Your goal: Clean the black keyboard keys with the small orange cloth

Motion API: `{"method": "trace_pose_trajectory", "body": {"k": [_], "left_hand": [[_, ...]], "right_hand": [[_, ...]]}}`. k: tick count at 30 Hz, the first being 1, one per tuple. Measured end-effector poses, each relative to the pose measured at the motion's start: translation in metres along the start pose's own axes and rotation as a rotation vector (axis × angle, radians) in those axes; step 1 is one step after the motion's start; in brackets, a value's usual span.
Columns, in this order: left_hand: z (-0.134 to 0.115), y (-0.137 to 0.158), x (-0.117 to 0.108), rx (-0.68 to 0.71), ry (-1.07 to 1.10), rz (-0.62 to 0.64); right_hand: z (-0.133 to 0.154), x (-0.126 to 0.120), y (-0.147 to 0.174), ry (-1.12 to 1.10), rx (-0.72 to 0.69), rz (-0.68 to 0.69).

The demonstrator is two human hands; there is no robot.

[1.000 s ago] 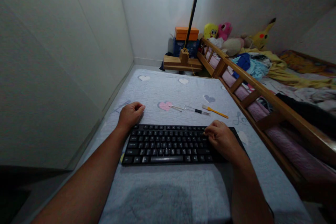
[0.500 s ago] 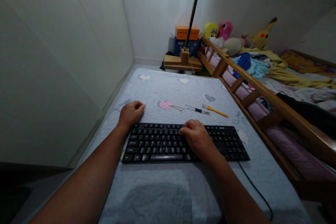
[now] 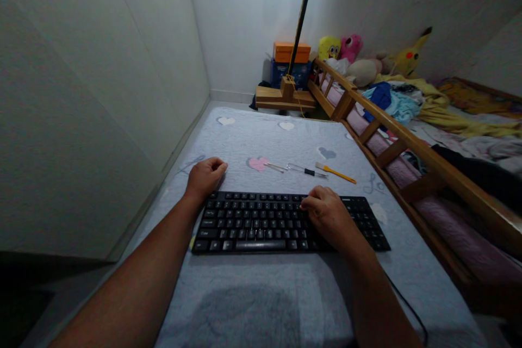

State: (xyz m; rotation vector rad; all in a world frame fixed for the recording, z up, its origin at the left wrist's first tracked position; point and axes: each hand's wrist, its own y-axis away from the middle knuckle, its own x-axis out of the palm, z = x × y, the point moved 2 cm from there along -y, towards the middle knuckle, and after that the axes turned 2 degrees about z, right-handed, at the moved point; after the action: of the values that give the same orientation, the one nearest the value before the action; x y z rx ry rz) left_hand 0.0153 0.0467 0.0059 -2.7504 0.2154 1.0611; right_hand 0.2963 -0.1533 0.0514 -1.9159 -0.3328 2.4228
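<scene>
A black keyboard [image 3: 253, 223] lies flat on the patterned cloth, its keys facing up. At its top left corner rests my left hand [image 3: 206, 176], fingers curled closed, with nothing visible in them. My right hand [image 3: 326, 211] is over the right part of the keyboard, fingers bunched in a pinch; whatever they hold, if anything, is hidden. Behind the keyboard lie thin cotton swabs [image 3: 275, 167], a wire tool with a black grip [image 3: 309, 172] and a yellow-handled brush [image 3: 336, 173].
A light blue cloth [image 3: 244, 293] with hearts covers the surface. The keyboard cable [image 3: 408, 304] trails toward me at the right. A wooden bed rail [image 3: 391, 130] runs along the right side, and a pale wall panel [image 3: 101, 92] stands at the left. A lamp pole [image 3: 302, 16] rises behind.
My right hand has slid rightward over the keyboard, from the middle keys toward the number pad. My left hand stays at the corner, and the tools have not moved.
</scene>
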Motion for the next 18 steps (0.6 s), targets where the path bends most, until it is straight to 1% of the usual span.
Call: {"method": "trace_pose_trajectory", "body": {"k": [8, 12, 15, 18], "left_hand": [[-0.002, 0.001, 0.0, 0.003, 0.018, 0.001], [-0.003, 0.001, -0.001, 0.0, 0.011, 0.004], [-0.003, 0.001, -0.001, -0.005, 0.002, 0.003], [-0.002, 0.001, 0.0, -0.001, 0.001, 0.002]], "right_hand": [[-0.023, -0.007, 0.01, 0.01, 0.086, 0.044], [-0.033, -0.012, 0.014, -0.011, 0.134, 0.041], [-0.029, -0.013, 0.012, -0.06, 0.13, 0.001], [-0.013, -0.009, 0.006, -0.102, 0.058, -0.069]]}}
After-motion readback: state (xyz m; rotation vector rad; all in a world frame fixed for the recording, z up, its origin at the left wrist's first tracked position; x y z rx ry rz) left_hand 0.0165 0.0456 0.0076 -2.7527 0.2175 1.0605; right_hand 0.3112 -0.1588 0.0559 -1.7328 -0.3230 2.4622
